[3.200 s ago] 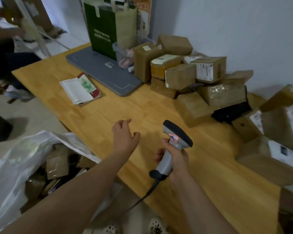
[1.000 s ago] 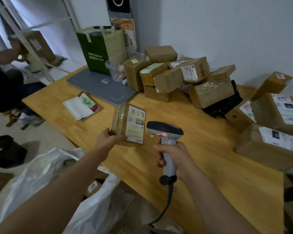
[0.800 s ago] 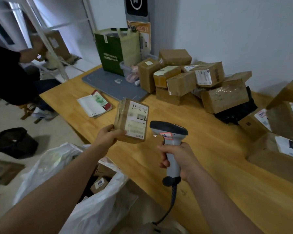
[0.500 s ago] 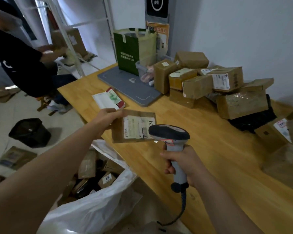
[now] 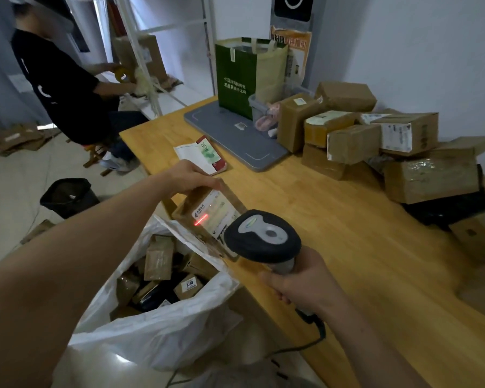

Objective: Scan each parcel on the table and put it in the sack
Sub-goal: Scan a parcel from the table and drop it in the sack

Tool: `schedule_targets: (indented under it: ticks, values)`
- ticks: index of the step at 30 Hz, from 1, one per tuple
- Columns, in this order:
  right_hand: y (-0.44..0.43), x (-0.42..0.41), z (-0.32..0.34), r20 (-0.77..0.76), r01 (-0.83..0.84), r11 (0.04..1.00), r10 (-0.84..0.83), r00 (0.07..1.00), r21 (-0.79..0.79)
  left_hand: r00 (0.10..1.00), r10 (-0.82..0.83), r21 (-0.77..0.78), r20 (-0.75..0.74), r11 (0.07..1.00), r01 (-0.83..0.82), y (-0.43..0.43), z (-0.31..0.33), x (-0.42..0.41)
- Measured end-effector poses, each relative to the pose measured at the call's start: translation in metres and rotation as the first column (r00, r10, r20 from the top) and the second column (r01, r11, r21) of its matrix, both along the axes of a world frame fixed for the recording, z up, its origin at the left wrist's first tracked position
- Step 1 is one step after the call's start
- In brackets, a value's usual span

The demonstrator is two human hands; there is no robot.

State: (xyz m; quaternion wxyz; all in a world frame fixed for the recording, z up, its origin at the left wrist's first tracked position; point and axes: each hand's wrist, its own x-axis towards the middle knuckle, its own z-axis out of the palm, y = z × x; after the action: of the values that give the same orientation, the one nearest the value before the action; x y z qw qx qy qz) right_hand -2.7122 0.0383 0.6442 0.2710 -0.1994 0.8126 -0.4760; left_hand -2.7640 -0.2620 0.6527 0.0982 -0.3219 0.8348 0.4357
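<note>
My left hand (image 5: 189, 177) grips a small brown parcel (image 5: 207, 217) by its top edge, over the table's near-left edge and just above the sack's mouth. Its white label faces up, with a red scan line across it. My right hand (image 5: 300, 284) holds the grey and black barcode scanner (image 5: 262, 238), its head right beside the parcel's lower end and aimed at the label. The white sack (image 5: 163, 331) stands open on the floor below, holding several brown parcels. A pile of brown parcels (image 5: 375, 135) sits on the wooden table (image 5: 347, 233) at the back right.
A grey flat pad (image 5: 233, 135), a green bag (image 5: 241, 74) and a booklet (image 5: 205, 155) lie at the table's far left. A person in black (image 5: 62, 85) sits by white shelving. A black bin (image 5: 67, 196) and flat cardboard lie on the floor at the left.
My left hand has tilted the parcel label-up and lowered it toward the sack's mouth. The scanner head has closed in on it, and a red scan line now shows on the label.
</note>
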Motion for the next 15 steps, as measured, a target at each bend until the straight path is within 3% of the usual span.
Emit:
schedule_targets:
  ticks: [15]
  values:
    - [-0.01,0.01,0.004,-0.098,-0.103,0.994,0.105,0.99,0.022,1.0,-0.008,0.032,0.001,0.999,0.008,-0.013,-0.006,0.018]
